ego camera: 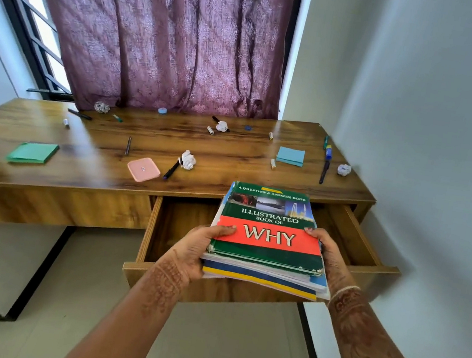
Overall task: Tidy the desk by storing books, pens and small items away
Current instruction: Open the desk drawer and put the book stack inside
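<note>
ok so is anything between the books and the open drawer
Nothing visible. The left hand and right hand hold the books above the open drawer; its floor that shows is bare, the part under the books is hidden.

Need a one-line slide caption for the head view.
Left hand and right hand hold a stack of books over the open drawer; pens and crumpled paper litter the desk.

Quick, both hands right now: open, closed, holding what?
Left hand: grips the left edge of the book stack.
Right hand: grips its right edge.
</note>
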A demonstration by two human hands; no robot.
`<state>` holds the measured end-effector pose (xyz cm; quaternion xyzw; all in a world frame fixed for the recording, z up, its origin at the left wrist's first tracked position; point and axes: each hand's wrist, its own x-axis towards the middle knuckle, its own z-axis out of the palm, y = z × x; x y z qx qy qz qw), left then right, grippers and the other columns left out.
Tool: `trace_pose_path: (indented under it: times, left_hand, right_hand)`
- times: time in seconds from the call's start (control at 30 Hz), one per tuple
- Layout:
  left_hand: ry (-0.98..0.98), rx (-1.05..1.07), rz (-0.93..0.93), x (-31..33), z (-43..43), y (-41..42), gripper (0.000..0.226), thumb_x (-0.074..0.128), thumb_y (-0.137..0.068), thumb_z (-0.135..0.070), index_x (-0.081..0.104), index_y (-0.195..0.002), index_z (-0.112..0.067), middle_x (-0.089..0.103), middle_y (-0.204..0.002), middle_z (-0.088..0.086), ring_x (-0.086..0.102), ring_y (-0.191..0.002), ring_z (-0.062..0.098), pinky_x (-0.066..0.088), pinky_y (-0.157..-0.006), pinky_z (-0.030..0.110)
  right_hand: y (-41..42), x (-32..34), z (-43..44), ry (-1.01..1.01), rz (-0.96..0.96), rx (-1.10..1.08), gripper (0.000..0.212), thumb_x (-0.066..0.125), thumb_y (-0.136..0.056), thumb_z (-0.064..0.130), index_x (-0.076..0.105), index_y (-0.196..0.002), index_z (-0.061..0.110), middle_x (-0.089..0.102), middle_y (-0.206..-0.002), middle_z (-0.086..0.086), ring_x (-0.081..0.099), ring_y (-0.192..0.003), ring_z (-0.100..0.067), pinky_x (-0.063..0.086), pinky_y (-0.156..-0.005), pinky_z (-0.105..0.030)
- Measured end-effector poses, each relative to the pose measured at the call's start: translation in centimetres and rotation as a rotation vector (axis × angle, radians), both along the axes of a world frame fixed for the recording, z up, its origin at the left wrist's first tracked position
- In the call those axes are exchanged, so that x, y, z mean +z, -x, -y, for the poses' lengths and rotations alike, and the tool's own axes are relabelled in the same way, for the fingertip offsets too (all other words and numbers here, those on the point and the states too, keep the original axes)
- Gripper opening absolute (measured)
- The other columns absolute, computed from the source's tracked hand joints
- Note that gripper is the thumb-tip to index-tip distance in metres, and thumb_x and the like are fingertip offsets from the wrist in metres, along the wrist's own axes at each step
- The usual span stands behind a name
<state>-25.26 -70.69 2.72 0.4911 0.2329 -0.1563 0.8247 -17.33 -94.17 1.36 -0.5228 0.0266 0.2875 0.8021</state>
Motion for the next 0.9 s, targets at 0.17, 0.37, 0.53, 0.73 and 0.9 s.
trace_pose_path:
  times: [0.17,0.37,0.53,0.73,0.9]
  left_hand:
    - [0.022,-0.004,-0.075,-0.5,1.2,0.7,0.056,0.077,-0.067,-0.015,0.059,-0.117,0.002,0.07,-0.107,0.025,0.071,-0.085,0.038,0.061,-0.068,0.047]
    - [0.021,0.0,-0.128,-1.6,1.0,-1.1,0.052,0.077,-0.068,-0.014,0.059,-0.115,0.002,0.071,-0.103,0.024,0.071,-0.082,0.037,0.061,-0.068,0.046]
    - [0.046,-0.005,-0.167,-2.8,0.4,-4.1,0.037,0.072,-0.078,-0.015,0.06,-0.108,0.002,0.073,-0.093,0.023,0.07,-0.075,0.036,0.061,-0.066,0.047]
    - [0.063,0.057,-0.223,-5.6,0.7,-8.7,0.042,0.073,-0.08,-0.013,0.057,-0.115,0.003,0.072,-0.091,0.025,0.071,-0.07,0.039,0.06,-0.054,0.047]
    - [0.086,0.089,-0.235,-8.5,1.2,-11.8,0.059,0.078,-0.071,-0.013,0.055,-0.122,0.001,0.071,-0.102,0.027,0.07,-0.087,0.043,0.06,-0.061,0.051]
  right_hand:
    - [1.1,-0.2,1.0,0.07,-0.049,-0.032,0.063,0.082,-0.044,0.025,0.059,-0.1,0.007,0.072,-0.075,-0.016,0.07,-0.059,-0.028,0.057,-0.048,-0.033]
    - [-1.3,-1.2,1.0,0.143,-0.078,-0.11,0.021,0.051,-0.091,0.022,0.057,-0.102,0.005,0.071,-0.077,-0.016,0.07,-0.058,-0.025,0.058,-0.049,-0.031]
    - [-4.6,-1.7,0.0,0.212,-0.132,-0.116,0.017,0.046,-0.092,0.017,0.055,-0.093,0.003,0.069,-0.062,-0.014,0.067,-0.049,-0.024,0.055,-0.044,-0.027]
    - [-7.4,-3.5,0.2,0.176,-0.26,-0.074,0.027,0.054,-0.088,0.022,0.057,-0.105,0.001,0.071,-0.079,-0.022,0.07,-0.063,-0.032,0.06,-0.054,-0.038]
    - [-10.1,-5.6,1.1,0.282,-0.301,-0.091,0.032,0.057,-0.088,0.021,0.056,-0.111,-0.001,0.071,-0.09,-0.023,0.071,-0.072,-0.032,0.061,-0.064,-0.041]
